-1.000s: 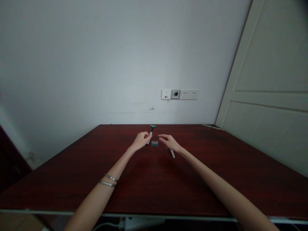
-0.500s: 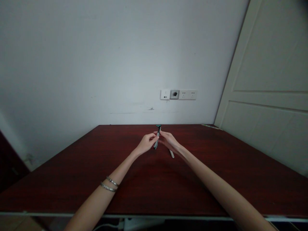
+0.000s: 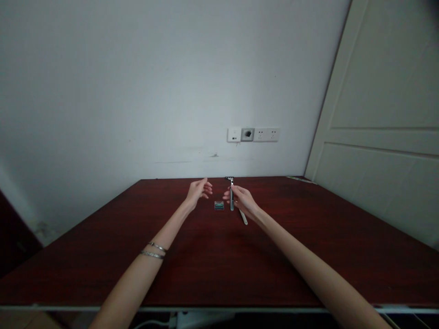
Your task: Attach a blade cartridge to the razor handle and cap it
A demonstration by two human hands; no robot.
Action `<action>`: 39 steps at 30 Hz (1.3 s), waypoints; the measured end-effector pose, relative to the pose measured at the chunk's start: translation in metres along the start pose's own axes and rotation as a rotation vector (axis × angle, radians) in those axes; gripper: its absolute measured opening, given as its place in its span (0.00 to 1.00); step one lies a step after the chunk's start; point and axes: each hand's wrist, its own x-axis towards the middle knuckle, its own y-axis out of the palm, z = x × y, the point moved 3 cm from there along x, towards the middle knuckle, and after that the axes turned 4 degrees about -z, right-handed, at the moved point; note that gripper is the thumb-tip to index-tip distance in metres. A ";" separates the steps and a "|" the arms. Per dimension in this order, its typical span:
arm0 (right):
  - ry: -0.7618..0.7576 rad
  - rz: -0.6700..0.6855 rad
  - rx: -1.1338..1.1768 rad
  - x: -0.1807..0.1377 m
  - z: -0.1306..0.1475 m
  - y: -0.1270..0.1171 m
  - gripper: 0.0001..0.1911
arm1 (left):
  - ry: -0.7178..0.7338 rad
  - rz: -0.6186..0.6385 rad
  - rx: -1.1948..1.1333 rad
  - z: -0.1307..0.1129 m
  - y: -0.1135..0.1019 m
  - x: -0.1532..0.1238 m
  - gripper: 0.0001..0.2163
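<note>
Held upright in my right hand [image 3: 243, 197] is a razor [image 3: 232, 196] with a slim grey and dark handle, its head at the top near the table's far edge. The thumb and fingers pinch the handle's upper part. My left hand [image 3: 199, 189] is to the left, apart from the razor, with loosely bent fingers spread and nothing visible in them. Between the hands, a small rectangular case [image 3: 219, 205] with a greenish middle lies on the table. A pale, narrow handle [image 3: 243, 218] pokes out below my right hand, which hides its other end.
The dark red wooden table [image 3: 212, 265] reaches back to the white wall, where sockets [image 3: 266, 134] are mounted. A flat, pale strip [image 3: 301, 180] lies at the far right corner. A light panelled door [image 3: 380, 151] stands on the right.
My left hand has let go of the razor and moved left and up. The razor now stands more upright in my right hand alone. The small case has come into view between the hands.
</note>
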 end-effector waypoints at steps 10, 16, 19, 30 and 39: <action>0.068 0.009 0.097 -0.014 -0.020 0.023 0.19 | -0.464 0.237 -0.532 -0.002 0.035 0.026 0.23; 0.229 -0.020 0.043 -0.017 -0.031 0.026 0.24 | -0.563 0.350 -0.739 0.025 0.058 0.023 0.24; 0.230 -0.051 0.005 -0.018 -0.034 0.027 0.24 | -0.560 0.321 -0.851 0.029 0.063 0.020 0.25; 0.130 -0.207 -0.026 -0.022 -0.036 0.029 0.23 | -0.602 0.272 -0.954 0.032 0.075 0.012 0.25; 0.115 -0.246 -0.084 -0.021 -0.038 0.026 0.24 | -0.612 0.233 -0.906 0.028 0.075 0.006 0.25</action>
